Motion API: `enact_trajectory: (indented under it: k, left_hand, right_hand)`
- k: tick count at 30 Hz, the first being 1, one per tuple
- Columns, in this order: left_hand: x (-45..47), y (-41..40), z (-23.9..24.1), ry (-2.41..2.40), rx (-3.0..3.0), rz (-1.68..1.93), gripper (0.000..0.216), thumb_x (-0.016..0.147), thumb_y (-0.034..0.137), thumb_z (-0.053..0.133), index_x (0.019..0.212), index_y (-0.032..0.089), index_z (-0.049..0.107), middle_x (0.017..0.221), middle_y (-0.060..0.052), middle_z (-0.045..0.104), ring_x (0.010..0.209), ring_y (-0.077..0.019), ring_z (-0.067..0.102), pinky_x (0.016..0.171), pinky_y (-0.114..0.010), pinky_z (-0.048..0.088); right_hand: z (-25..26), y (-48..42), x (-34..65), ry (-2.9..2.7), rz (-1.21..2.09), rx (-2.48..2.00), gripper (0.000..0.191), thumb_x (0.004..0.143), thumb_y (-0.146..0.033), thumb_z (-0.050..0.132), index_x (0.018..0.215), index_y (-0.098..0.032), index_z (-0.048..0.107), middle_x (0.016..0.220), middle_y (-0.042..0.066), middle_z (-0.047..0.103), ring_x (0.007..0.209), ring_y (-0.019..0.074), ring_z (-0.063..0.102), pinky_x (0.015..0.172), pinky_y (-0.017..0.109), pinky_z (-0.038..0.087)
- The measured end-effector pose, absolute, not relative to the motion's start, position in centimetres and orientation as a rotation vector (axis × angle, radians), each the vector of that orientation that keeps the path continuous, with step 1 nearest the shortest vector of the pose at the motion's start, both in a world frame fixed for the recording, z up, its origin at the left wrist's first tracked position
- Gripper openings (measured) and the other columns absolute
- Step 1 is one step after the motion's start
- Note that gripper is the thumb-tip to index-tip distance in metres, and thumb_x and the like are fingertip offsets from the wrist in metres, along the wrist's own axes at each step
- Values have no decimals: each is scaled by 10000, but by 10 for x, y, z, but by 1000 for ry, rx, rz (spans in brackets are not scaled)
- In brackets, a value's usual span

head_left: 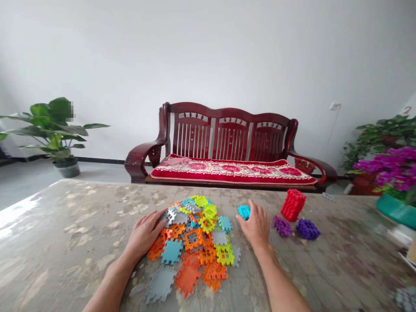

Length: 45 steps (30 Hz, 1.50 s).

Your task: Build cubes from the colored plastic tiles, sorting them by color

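A heap of interlocking plastic tiles (195, 238) in orange, lime, grey and teal lies in front of me, some solid and some with window-like openings. My left hand (146, 234) rests at the heap's left edge, fingers stretched out over grey and orange tiles. To the right of the heap, my right hand (257, 223) has its thumb and fingers around a small blue tile stack (243, 212) on the table; the palm hides part of it. Farther right stand a tall red tile stack (293, 205) and two purple stacks, one lighter (282, 226) and one darker (307, 229).
The table (74, 242) has a glossy, patterned cover. Past its far edge is a dark red wooden bench (230, 130) with a red floral cushion. A teal planter (394, 214) with magenta flowers stands at the right; a potted plant (66, 168) is at the far left.
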<state>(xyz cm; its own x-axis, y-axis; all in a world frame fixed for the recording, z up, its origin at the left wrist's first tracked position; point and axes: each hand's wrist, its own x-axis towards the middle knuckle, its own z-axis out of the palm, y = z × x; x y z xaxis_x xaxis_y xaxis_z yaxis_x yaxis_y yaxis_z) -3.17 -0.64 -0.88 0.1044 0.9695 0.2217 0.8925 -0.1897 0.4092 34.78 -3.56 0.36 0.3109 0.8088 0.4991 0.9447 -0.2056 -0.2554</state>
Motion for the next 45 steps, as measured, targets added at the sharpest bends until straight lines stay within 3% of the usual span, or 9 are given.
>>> enact_trajectory:
  k: [10, 18, 24, 29, 33, 40, 45]
  left_hand:
    - [-34, -5, -13, 1867, 2195, 669, 485, 917, 439, 345, 1327, 286, 552, 1291, -23, 645, 1275, -228, 506, 1108, -414, 310]
    - [-34, -4, -13, 1870, 2196, 682, 474, 915, 442, 351, 1316, 302, 563, 1288, -11, 649, 1277, -223, 510, 1102, -405, 326]
    - [-34, -3, -14, 1870, 2198, 669, 484, 912, 459, 361, 1322, 290, 555, 1316, -16, 629, 1300, -223, 487, 1116, -408, 308]
    - [-33, -6, -12, 1866, 2178, 678, 470, 912, 463, 372, 1312, 308, 563, 1327, -4, 622, 1313, -228, 475, 1128, -425, 289]
    - [-32, -9, -10, 1858, 2169, 686, 456, 909, 434, 388, 1313, 315, 564, 1316, -2, 631, 1320, -229, 469, 1127, -432, 293]
    - [-31, -8, -9, 1817, 2165, 662, 463, 920, 440, 376, 1340, 324, 530, 1359, -3, 598, 1336, -215, 452, 1150, -452, 239]
    - [-32, -8, -12, 1770, 2156, 665, 460, 922, 411, 379, 1357, 328, 506, 1384, 5, 576, 1358, -206, 422, 1163, -458, 216]
  right_hand:
    - [-6, -28, 355, -1462, -290, -2014, 658, 782, -352, 608, 1367, -116, 420, 1078, 139, 648, 1015, 288, 560, 875, 372, 390]
    - [-10, -26, 358, -1425, -252, -2068, 760, 755, -401, 630, 1406, -110, 367, 1113, 167, 620, 1038, 317, 572, 861, 388, 414]
    - [-12, -24, 356, -1467, -204, -2082, 735, 781, -333, 591, 1426, -99, 327, 1130, 176, 616, 1048, 305, 582, 854, 376, 426]
    - [-10, -28, 357, -1459, -279, -2069, 684, 800, -366, 576, 1399, -99, 379, 1140, 191, 607, 1040, 321, 570, 854, 405, 423]
    - [-3, -33, 347, -1510, -337, -1830, 557, 846, -373, 513, 1355, -155, 450, 1233, 175, 579, 1134, 311, 510, 941, 449, 395]
    - [14, -10, 296, -1733, -7, -1524, 392, 892, -327, 442, 1227, -194, 596, 1191, 100, 634, 1129, 222, 557, 1004, 386, 417]
    - [33, 47, 247, -2080, 296, -1514, 403, 932, -362, 413, 1256, -228, 612, 1345, 78, 568, 1266, 208, 490, 1070, 369, 362]
